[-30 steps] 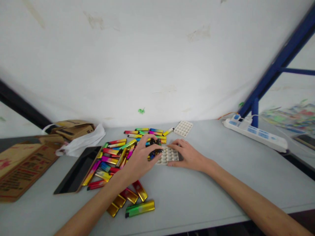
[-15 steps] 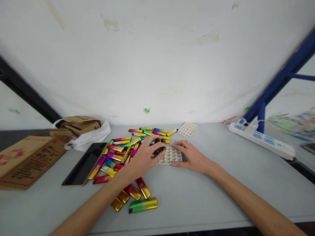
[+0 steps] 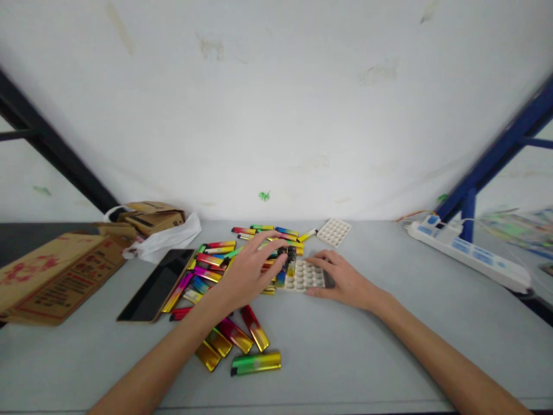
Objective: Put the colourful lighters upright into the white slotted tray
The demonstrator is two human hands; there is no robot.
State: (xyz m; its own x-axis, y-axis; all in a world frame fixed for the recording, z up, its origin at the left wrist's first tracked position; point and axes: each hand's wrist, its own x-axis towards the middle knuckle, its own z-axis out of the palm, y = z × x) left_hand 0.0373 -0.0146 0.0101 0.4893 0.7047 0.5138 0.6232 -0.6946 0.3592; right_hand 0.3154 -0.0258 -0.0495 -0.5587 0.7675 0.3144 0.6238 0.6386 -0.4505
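A white tray with rows of round holes lies on the grey table, and several lighters with black tops stand upright at its left end. My left hand reaches over the pile from the left, its curved fingers around the black tops of these lighters. My right hand holds the tray's right end between thumb and fingers; a dark thing shows under its palm. Many shiny multicoloured lighters lie heaped beneath and left of my left hand. One green and yellow lighter lies apart near the front.
A second white tray lies at the back. On the left are a black tablet, a cardboard box, another box and a white bag. A white power strip is at the right, by a blue frame.
The view has shifted slightly. My left hand has drawn back a little to the left from the upright lighters, leaving more of them visible. My right hand stays at the tray's right end.
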